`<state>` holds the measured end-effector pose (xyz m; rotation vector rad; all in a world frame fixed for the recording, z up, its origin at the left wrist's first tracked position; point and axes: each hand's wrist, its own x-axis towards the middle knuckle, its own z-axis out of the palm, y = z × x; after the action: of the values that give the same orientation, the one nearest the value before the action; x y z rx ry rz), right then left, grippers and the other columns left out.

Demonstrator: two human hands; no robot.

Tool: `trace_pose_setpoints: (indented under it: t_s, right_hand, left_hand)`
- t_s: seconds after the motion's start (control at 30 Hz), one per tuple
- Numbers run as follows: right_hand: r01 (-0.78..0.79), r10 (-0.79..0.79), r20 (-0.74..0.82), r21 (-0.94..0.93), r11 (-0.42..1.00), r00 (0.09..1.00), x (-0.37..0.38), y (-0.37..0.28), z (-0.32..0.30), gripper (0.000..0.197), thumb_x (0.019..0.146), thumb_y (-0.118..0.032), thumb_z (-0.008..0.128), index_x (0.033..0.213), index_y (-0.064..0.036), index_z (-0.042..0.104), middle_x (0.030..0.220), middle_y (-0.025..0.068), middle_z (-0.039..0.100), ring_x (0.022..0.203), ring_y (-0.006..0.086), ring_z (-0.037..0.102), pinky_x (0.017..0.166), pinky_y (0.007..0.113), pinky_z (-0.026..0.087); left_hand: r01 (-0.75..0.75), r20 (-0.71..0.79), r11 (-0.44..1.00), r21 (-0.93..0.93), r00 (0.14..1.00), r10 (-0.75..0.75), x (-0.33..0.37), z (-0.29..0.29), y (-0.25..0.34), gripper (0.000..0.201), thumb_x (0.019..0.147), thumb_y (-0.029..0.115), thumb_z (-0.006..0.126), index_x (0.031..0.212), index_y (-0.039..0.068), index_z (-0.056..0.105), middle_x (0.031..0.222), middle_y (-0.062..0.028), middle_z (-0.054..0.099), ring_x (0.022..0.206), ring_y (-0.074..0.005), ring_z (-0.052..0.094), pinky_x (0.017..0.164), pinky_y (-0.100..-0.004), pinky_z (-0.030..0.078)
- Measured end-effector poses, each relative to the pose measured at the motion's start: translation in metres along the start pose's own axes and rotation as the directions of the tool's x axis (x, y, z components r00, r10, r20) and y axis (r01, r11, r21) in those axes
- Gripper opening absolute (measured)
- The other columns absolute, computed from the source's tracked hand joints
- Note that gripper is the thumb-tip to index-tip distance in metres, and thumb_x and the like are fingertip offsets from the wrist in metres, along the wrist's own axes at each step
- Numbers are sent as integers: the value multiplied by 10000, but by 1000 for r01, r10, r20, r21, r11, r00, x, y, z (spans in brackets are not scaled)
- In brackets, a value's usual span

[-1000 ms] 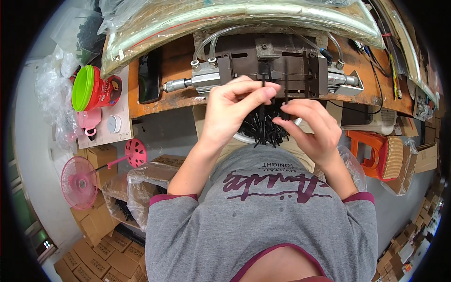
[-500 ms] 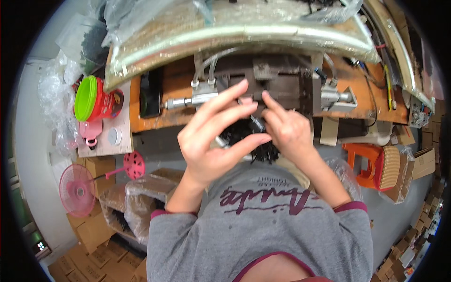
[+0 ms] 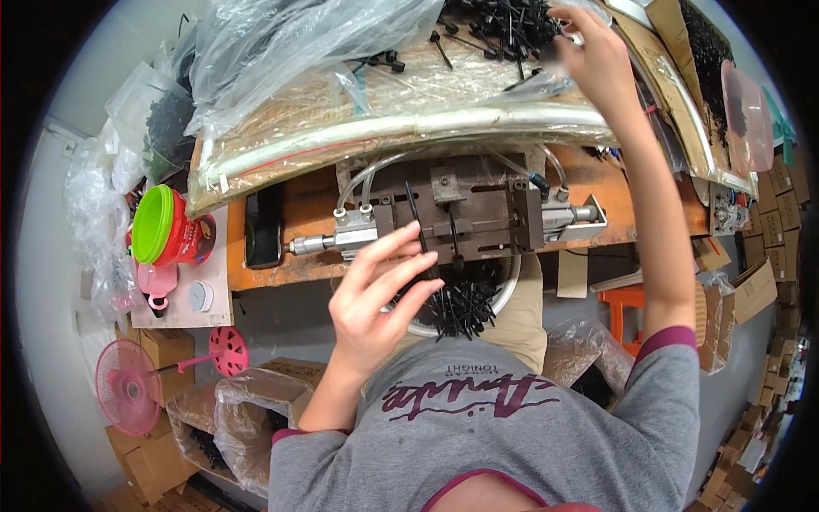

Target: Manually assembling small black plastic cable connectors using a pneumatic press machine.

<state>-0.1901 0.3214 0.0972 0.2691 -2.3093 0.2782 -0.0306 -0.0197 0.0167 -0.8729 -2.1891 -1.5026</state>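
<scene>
My left hand (image 3: 371,299) is at the near edge of the brown metal fixture (image 3: 503,205), its thumb and fingers closed round a thin black rod (image 3: 413,201) that points away from me. Another short black part (image 3: 455,230) lies across the middle of the fixture. Stretched out to the far right, my right hand (image 3: 597,64) is over a pile of black stemmed parts (image 3: 512,26). Its thumb and fingers are apart, with the tips partly blurred. Below the fixture, near my lap, a round container (image 3: 514,294) holds a bunch of black rods (image 3: 465,307).
A plastic-wrapped shelf with a pale curved edge (image 3: 341,141) stands behind the fixture. A phone (image 3: 264,229) lies left on the orange bench (image 3: 299,273). Further left are a red bucket with a green rim (image 3: 153,224) and a pink fan (image 3: 132,386). An orange stool (image 3: 621,311) stands right.
My right hand has left the fixture and reached to the far right pile. My left hand has stayed near the fixture's front. The view has shifted, showing more of the shelf.
</scene>
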Motion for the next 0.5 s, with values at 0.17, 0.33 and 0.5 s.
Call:
trace_pose_setpoints:
  t_s: [0.17, 0.33, 0.5]
  right_hand:
    - [197, -45, 408, -338, 920, 912, 60, 105, 60, 866, 678, 118, 680, 1436, -205, 413, 1342, 141, 558, 1190, 340, 577, 962, 457, 506]
    - [-36, 88, 534, -108, 994, 841, 59, 76, 72, 978, 609, 90, 715, 1459, -260, 381, 1380, 166, 509, 1279, 356, 498, 1063, 430, 462]
    - [6, -39, 377, 87, 996, 925, 39, 50, 83, 741, 664, -99, 788, 1348, -132, 507, 1234, 166, 596, 1170, 338, 580, 965, 407, 505]
  left_hand:
    - [22, 80, 997, 72, 996, -28, -18, 4, -14, 320, 701, 3, 821, 1010, 4, 740, 1257, -164, 629, 1021, -247, 677, 875, -337, 570]
    - [51, 121, 993, 104, 991, -63, -28, 6, -19, 304, 709, 57, 821, 1003, 39, 747, 1255, -113, 635, 1024, -223, 671, 883, -339, 554]
    - [74, 152, 993, 88, 985, -87, -31, 12, -25, 289, 725, 60, 809, 1005, 34, 744, 1247, -109, 638, 1024, -221, 670, 872, -335, 559]
